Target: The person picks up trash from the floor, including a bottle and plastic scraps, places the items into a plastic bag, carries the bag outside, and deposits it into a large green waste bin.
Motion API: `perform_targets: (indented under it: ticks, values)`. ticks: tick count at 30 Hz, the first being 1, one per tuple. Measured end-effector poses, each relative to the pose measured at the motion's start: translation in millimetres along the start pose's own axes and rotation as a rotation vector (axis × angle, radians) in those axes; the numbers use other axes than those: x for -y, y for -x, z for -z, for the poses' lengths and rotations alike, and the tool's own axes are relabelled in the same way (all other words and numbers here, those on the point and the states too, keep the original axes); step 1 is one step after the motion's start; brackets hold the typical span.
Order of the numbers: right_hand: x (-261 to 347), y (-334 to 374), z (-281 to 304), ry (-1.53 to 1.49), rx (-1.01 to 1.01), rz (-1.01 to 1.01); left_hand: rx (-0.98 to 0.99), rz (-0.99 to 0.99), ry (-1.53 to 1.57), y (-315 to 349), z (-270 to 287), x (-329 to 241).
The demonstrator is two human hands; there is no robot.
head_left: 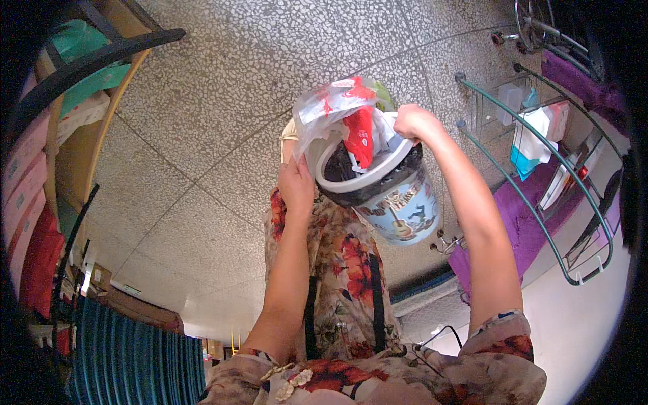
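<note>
A light blue trash can (401,219) with a guitar picture and a grey rim is tilted in front of my body, above the floor. My right hand (415,124) is closed round the far right side of its rim. A black liner (343,165) shows inside and below the rim. Crumpled clear plastic bag (310,118) and a red wrapper (360,135) bulge out of the mouth. At the left of the rim, my left hand (297,183) is closed on the hanging edge of the clear bag; its fingertips are partly hidden.
To the right stands a green metal rack (526,111) with papers and boxes, beside purple cloth (506,216). Wooden shelving (131,74) with pink and red boxes lines the left. A teal curtain (135,351) hangs lower left. Speckled tile floor (223,88) stretches ahead.
</note>
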State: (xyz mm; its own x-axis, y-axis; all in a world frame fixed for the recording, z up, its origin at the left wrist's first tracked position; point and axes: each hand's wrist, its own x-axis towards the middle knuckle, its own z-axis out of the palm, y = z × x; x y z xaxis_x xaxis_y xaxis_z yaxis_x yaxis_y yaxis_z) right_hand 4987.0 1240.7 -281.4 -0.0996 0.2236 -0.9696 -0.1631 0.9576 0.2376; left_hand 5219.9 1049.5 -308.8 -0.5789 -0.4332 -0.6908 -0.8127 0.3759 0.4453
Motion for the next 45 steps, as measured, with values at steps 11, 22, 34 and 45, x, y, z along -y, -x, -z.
perform_targets:
  ticks: [11, 22, 34, 45]
  values:
    - [-8.9, -9.2, -10.8, -0.035, 0.033, 0.005, 0.079, 0.082, 0.05, -0.4, -4.2, -10.2]
    - [-12.0, 4.7, -37.0, 0.001, -0.045, 0.043, 0.122, -0.01, 0.162, -0.4, -0.8, -29.6]
    - [-29.9, 19.5, -31.5, 0.024, -0.073, 0.116, 0.089, -0.103, 0.046, -10.0, -16.4, -45.4]
    - [-38.0, 29.5, -43.3, -0.061, -0.172, 0.164, 0.066, -0.092, -0.148, -5.9, -17.0, -36.0]
